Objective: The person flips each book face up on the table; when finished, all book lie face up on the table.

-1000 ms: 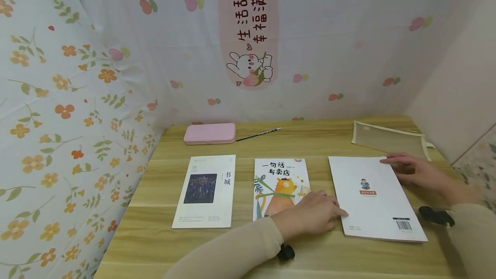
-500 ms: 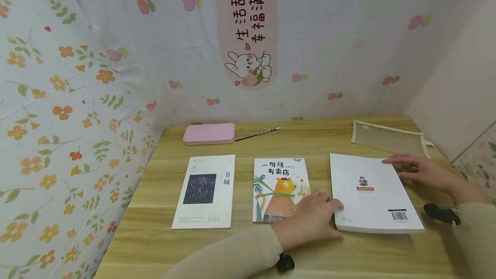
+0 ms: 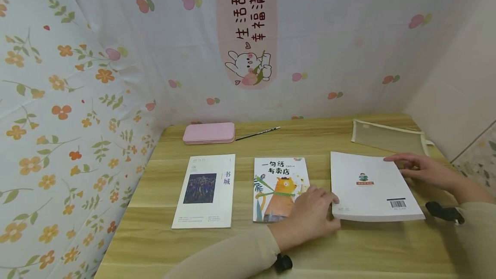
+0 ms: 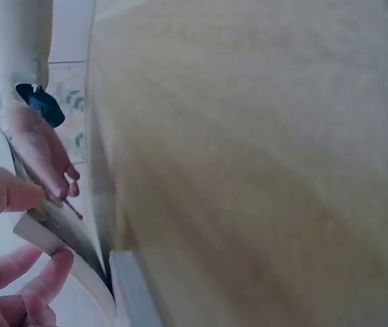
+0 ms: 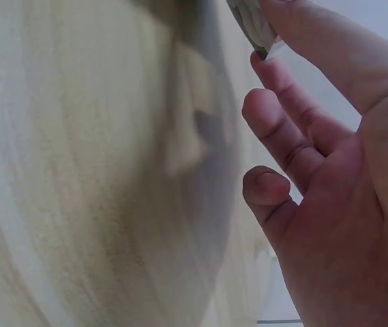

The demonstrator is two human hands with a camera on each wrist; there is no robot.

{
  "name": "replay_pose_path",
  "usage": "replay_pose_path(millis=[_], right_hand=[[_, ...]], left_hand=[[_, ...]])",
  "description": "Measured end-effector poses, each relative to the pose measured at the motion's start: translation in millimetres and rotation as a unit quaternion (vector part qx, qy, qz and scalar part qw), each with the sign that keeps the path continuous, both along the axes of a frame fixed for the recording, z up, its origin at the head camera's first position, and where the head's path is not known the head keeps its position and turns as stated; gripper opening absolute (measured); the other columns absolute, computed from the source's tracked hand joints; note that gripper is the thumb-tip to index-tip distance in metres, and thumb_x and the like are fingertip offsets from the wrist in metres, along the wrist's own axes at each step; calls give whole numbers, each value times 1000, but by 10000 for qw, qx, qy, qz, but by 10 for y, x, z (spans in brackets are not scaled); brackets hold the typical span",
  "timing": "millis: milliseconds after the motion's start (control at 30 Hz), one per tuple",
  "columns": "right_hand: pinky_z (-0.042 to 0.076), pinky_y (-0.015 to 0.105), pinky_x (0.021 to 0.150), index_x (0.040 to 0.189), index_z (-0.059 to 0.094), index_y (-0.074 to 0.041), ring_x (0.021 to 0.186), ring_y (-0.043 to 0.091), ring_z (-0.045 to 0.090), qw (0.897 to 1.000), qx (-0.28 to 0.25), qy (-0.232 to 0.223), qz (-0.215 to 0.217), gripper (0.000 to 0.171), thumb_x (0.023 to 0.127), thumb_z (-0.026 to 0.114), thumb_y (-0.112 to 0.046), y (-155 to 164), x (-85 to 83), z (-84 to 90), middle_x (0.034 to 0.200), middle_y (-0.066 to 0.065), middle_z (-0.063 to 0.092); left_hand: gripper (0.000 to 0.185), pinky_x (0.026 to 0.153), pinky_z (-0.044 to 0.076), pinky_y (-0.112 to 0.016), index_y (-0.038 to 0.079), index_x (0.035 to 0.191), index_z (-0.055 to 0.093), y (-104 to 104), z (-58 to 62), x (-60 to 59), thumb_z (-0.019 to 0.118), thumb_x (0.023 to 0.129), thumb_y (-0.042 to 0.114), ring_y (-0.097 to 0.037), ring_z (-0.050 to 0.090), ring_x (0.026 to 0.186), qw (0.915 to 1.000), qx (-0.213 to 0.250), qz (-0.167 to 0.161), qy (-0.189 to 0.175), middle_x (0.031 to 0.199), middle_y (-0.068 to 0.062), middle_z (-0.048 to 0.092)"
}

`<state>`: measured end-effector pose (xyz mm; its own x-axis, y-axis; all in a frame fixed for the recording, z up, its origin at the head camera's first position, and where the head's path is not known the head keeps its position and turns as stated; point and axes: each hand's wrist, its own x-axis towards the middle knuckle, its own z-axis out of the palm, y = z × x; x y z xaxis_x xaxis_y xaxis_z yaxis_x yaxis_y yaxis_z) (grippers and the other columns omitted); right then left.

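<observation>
A white book [image 3: 368, 186] lies back cover up at the right of the table, its near edge lifted off the wood. My left hand [image 3: 310, 216] pinches its near left corner; in the left wrist view the thumb and fingers [image 4: 50, 272] close on either side of the pages. On the far right side, my right hand [image 3: 430, 173] holds the book's edge. The right wrist view has the book's corner [image 5: 254, 24] between thumb and index finger, the other fingers loosely bent. Just left of my left hand is a picture book [image 3: 279, 193] with an orange animal, partly covered by that hand.
A cream book [image 3: 203, 193] with a dark picture lies at the left. Along the back are a pink pencil case [image 3: 209, 133], a pencil [image 3: 258, 133] and a mesh pouch [image 3: 387, 137]. Floral cloth [image 3: 69, 141] hangs at the left, and a printed curtain closes off the back.
The white book's near edge has risen and tilted up. My left hand has gone from touching its left edge to gripping the near left corner. The right hand stays at the right edge.
</observation>
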<state>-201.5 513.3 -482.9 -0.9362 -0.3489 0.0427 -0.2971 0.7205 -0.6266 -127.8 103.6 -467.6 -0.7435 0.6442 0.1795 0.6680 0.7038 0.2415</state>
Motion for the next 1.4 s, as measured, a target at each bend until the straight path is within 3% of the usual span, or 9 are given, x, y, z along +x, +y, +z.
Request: replay_pose_path(millis=[200, 300, 500, 633, 833, 1000, 1133, 1400], right_hand=[[48, 24, 67, 134, 65, -13, 83, 3, 65, 9996, -248, -145, -42, 35, 100, 65, -3, -33, -42, 82, 99, -15, 71], [50, 24, 65, 133, 64, -9, 83, 3, 66, 9989, -440, 82, -101, 34, 100, 62, 0, -91, -88, 138, 98, -15, 72], [48, 22, 70, 135, 61, -9, 91, 0, 63, 9952, -625, 283, -691, 31, 104, 59, -8, -246, -112, 263, 116, -29, 62], [48, 15, 74, 136, 60, -8, 95, -7, 61, 9920, -805, 366, -904, 31, 105, 59, -9, -317, -119, 312, 117, -31, 62], [46, 11, 77, 133, 61, -4, 97, -7, 60, 9869, -1186, 570, -930, 29, 104, 58, -6, -393, -133, 371, 117, -28, 62], [43, 12, 73, 129, 64, -12, 91, -9, 59, 9824, -1147, 764, -1264, 26, 103, 61, -10, -416, -72, 442, 110, -29, 61], [43, 7, 75, 133, 64, -12, 91, -11, 60, 9789, -1295, 739, -1396, 29, 104, 61, -10, -421, -26, 495, 108, -29, 61], [41, 7, 74, 134, 64, -12, 89, -7, 56, 9748, -1376, 670, -1626, 30, 105, 60, -15, -404, -16, 525, 106, -30, 61]], left_hand=[[26, 76, 42, -9, 28, 115, 73, -155, 113, -32, 75, 90, 36, -2, 55, 93, 9979, 556, 319, 80, 113, 15, 73], [23, 76, 41, -9, 25, 116, 72, -225, 174, -61, 71, 94, 30, -3, 55, 90, 9940, 992, 449, -47, 115, 14, 74], [23, 72, 39, -9, 20, 120, 72, -320, 202, -101, 68, 98, 24, -6, 53, 88, 9768, 1939, 636, -655, 113, 12, 75], [24, 73, 41, -11, 19, 121, 72, -363, 216, -111, 66, 98, 21, -9, 57, 92, 9634, 2364, 731, -1034, 114, 8, 73], [23, 58, 40, -13, 21, 121, 72, -408, 265, -137, 68, 98, 21, 1, 46, 72, 9525, 2636, 800, -1297, 115, 3, 62], [20, 57, 38, -11, 17, 117, 74, -442, 282, -161, 71, 97, 19, 3, 42, 66, 9542, 2765, 577, -989, 104, 6, 67], [18, 59, 35, -10, 15, 112, 74, -457, 276, -176, 75, 94, 16, 2, 41, 66, 9499, 3030, 422, -646, 100, 6, 70], [29, 60, 31, -12, 19, 122, 64, -425, 278, -147, 75, 96, 22, 1, 36, 67, 9425, 3165, 595, -891, 99, 11, 69]])
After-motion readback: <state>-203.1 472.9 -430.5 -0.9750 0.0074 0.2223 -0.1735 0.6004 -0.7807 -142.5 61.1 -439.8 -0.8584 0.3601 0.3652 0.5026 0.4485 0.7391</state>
